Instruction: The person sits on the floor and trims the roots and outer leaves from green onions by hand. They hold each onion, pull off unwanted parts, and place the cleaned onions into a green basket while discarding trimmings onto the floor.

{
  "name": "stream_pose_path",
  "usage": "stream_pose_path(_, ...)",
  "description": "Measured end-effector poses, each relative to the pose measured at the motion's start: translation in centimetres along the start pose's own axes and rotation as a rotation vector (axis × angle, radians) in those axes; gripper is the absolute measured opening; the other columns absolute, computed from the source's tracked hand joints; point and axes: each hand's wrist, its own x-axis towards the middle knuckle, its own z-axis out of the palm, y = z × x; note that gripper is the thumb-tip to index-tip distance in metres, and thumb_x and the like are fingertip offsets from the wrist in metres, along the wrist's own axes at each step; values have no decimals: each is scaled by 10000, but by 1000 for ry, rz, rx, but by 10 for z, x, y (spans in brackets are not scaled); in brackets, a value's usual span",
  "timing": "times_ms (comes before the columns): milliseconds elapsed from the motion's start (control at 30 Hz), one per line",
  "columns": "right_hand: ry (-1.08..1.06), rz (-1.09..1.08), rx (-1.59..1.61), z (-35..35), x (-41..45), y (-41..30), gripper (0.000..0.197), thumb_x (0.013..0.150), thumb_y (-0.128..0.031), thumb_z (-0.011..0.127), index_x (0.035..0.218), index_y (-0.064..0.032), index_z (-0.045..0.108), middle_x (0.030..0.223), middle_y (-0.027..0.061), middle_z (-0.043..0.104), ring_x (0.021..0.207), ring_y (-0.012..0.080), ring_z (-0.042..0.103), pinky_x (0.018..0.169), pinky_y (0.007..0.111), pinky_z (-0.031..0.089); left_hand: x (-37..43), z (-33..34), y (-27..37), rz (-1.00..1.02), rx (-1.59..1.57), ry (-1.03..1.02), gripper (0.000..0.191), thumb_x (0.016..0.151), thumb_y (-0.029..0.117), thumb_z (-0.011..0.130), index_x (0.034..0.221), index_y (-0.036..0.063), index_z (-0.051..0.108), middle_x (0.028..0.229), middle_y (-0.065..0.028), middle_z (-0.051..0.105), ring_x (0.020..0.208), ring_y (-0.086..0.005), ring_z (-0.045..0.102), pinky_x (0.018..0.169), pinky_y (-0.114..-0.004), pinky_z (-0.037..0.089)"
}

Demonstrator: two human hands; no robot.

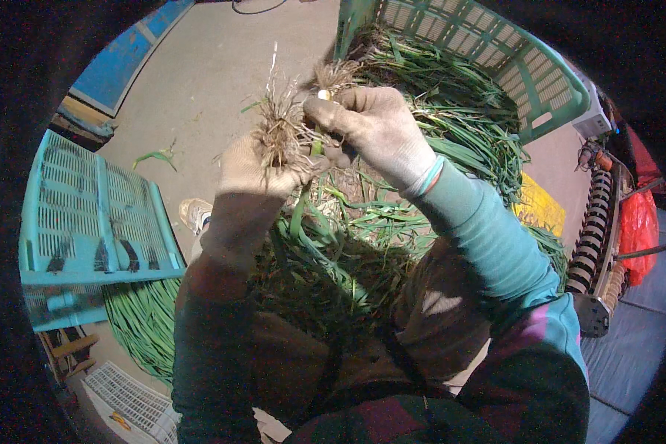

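Both my hands wear pale, dirt-stained gloves. In my left hand point(247, 166) is a bunch of green allium stalks, with its tangle of dry, pale brown roots point(283, 125) sticking up above the fingers. My right hand point(386, 136), just right of it, pinches one stalk by its white base point(324, 95) between thumb and fingers. That stalk's bushy roots point(334, 73) point away from me. Long green leaves point(298, 216) hang below my left hand towards my lap. Loose leaves and trimmings point(386, 213) lie beneath my hands.
A green plastic crate point(555, 111) lies ahead on the right beside heaped rooted stalks point(466, 111). Leftward stands a turquoise crate point(100, 211), with bundled greens point(141, 316) near it. A ribbed metal roller point(591, 222) and a red plastic bag point(638, 233) are at the right.
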Motion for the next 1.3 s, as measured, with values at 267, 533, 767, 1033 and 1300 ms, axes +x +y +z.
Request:
stream_pose_path(267,334,-276,-340,-44,24,1,377,866,-332,575,747,15,665,584,59,608,512,96,524,492,269,437,-15,-18,28,-484,-118,93,441,679,176,795,1015,-16,582,934,-88,649,793,-131,595,681,-280,489)
stream_pose_path(533,-710,504,-1244,-63,34,74,417,713,-295,702,1023,-24,634,887,143,658,864,207,625,799,322,470,-20,-16,4,-201,-292,341,260,874,114,514,1080,-45,496,899,-153,604,803,-222,604,659,-323,494)
stream_pose_path(767,-185,468,-1449,-110,73,165,300,745,-222,622,998,-65,650,1075,148,628,1003,292,601,852,394,473,-22,-22,-21,-97,510,420,246,906,202,441,985,21,588,880,-101,636,834,-207,611,678,-309,481)
stream_pose_path(1033,-228,-6,-1185,-102,132,277,382,803,-220,578,1145,-53,544,1030,197,607,979,368,561,825,443,458,-24,-28,0,-487,33,311,209,881,194,480,956,33,591,818,-92,633,756,-189,617,637,-303,492)
stream_pose_path(1300,-409,331,-1637,-51,137,288,265,837,-173,477,1015,-83,650,1030,145,642,909,308,636,736,419,520,-14,-31,15,-603,-174,284,159,837,159,524,902,33,595,742,-99,620,644,-202,615,580,-313,496)
